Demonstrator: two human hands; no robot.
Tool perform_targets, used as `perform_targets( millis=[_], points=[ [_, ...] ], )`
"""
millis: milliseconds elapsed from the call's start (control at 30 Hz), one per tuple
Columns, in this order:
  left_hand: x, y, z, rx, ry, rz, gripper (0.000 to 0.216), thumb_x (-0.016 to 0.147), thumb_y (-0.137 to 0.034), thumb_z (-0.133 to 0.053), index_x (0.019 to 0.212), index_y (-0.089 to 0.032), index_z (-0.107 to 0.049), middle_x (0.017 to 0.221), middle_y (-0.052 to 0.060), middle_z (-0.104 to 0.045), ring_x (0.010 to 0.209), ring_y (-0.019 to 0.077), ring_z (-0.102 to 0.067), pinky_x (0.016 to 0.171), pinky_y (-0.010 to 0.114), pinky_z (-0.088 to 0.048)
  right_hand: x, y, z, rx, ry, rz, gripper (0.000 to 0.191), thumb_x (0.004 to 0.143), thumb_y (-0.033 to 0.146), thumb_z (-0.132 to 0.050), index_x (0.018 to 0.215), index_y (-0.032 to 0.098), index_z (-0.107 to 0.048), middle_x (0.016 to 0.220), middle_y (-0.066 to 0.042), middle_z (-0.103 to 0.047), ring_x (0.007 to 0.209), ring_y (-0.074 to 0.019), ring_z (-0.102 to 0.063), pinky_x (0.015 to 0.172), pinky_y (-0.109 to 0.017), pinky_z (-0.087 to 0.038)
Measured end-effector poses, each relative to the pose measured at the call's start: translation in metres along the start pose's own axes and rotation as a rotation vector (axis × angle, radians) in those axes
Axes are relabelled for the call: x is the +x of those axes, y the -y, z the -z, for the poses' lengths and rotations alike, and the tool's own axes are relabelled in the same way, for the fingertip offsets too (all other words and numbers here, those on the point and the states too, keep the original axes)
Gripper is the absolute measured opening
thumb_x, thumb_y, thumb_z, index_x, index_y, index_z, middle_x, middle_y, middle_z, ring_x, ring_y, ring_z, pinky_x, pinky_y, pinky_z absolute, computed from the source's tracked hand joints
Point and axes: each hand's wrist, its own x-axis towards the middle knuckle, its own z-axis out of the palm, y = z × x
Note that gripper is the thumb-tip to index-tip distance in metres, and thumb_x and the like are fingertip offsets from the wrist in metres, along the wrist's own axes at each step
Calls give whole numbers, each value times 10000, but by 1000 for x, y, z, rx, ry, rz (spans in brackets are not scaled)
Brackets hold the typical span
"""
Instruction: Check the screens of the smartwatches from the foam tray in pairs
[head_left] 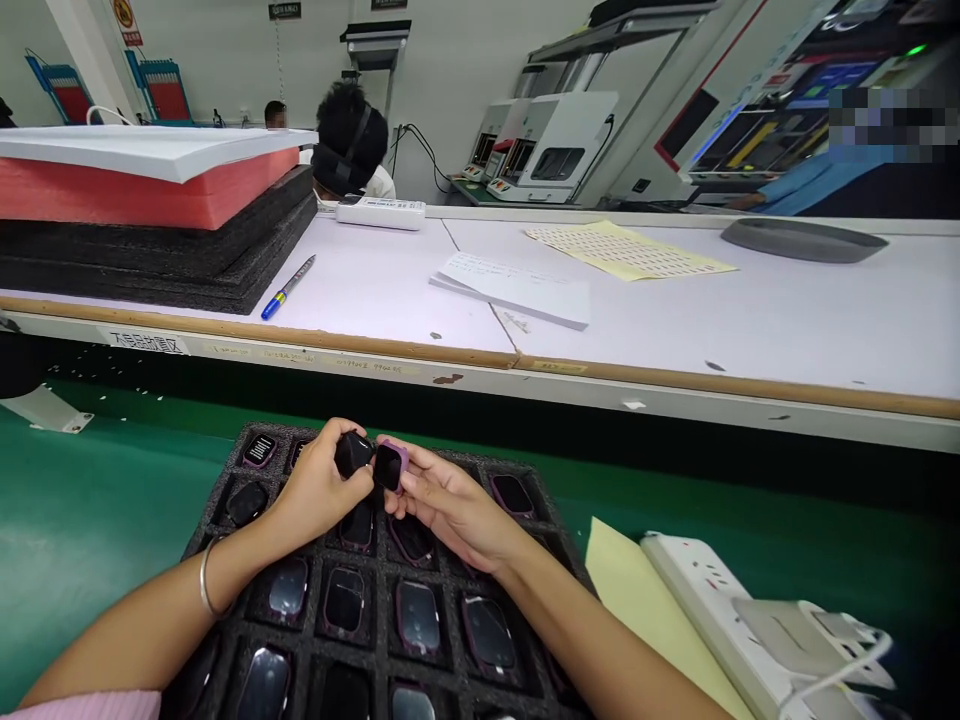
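Observation:
My left hand is closed on a small black object with a dark face; its exact kind I cannot make out. Right beside it, my right hand pinches a smartwatch case with a purple frame, its dark screen turned toward me. The two pieces are close together, perhaps touching. Under both hands lies a black foam tray divided into compartments. Several watch cases sit in them, such as a watch case with a glossy screen. My forearms hide part of the tray.
Beyond the tray runs a white bench with a pen, papers, a yellow label sheet, a grey dish and stacked foam. A power strip lies at right. Other people are across the bench.

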Motion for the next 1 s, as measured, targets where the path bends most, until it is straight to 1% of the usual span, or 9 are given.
perform_targets(
  millis=[33, 100, 167, 233, 467, 533, 733, 867, 1000],
  points=[
    [-1, 0, 0, 4, 10, 0, 292, 758, -272, -612, 1037, -212, -551, 901, 8, -606, 735, 154, -548, 669, 278, -417, -1, 0, -1, 9, 1, 11, 579, 775, 380, -811, 1314, 279, -624, 960, -29, -629, 746, -140, -608, 725, -306, -483],
    [-1, 2, 1, 5, 22, -12, 303, 771, -266, -594, 1063, -209, -539, 946, 24, -611, 797, 170, -571, 712, 292, -432, -1, -2, -2, 28, 3, 31, 581, 780, 377, -810, 1322, 305, -612, 957, -18, -626, 746, -138, -621, 722, -303, -488],
    [-1, 3, 1, 3, 20, -22, 311, 777, -259, -583, 1079, -207, -531, 991, 39, -611, 918, 200, -583, 798, 317, -445, -1, -3, -2, 45, 4, 43, 534, 792, 375, -804, 1293, 314, -630, 949, -10, -625, 741, -132, -627, 714, -294, -487],
    [-1, 5, 1, -3, 14, -16, 319, 776, -259, -583, 1086, -209, -527, 1008, 43, -606, 982, 215, -576, 847, 334, -444, 0, -3, -1, 56, 9, 51, 472, 805, 371, -796, 1252, 309, -655, 949, -7, -626, 738, -126, -629, 710, -286, -487],
    [2, 9, -1, -113, 30, 19, 306, 756, -239, -574, 1054, -209, -513, 1005, 40, -590, 965, 209, -576, 897, 364, -442, 2, -4, 2, 81, 49, 76, 386, 836, 342, -780, 1210, 324, -686, 993, -6, -651, 738, -111, -652, 705, -266, -498],
    [2, 9, -1, -110, 28, 15, 300, 761, -246, -581, 1051, -208, -513, 1001, 40, -590, 965, 209, -572, 902, 366, -439, 2, -4, 2, 94, 64, 82, 391, 838, 335, -781, 1217, 322, -686, 1015, -11, -665, 745, -112, -661, 713, -268, -501],
    [2, 8, 0, -76, 45, 31, 311, 780, -255, -587, 1082, -221, -524, 984, 22, -599, 940, 194, -574, 880, 345, -443, 2, -5, 5, 109, 85, 74, 437, 846, 316, -777, 1269, 306, -665, 921, -3, -687, 777, -122, -674, 752, -285, -501],
    [1, 7, 0, -58, 35, 21, 326, 785, -250, -578, 1105, -223, -522, 1007, 29, -604, 965, 198, -575, 856, 334, -450, 2, -5, 5, 113, 96, 74, 438, 846, 311, -778, 1269, 298, -665, 904, -1, -697, 778, -122, -677, 735, -277, -497],
    [-1, 2, 1, -18, 37, 26, 327, 797, -297, -579, 1108, -213, -524, 1006, 40, -603, 958, 205, -572, 856, 346, -451, 1, -5, 3, 116, 102, 90, 422, 836, 316, -789, 1244, 312, -681, 888, 10, -705, 759, -108, -683, 720, -255, -496]
  ],
)
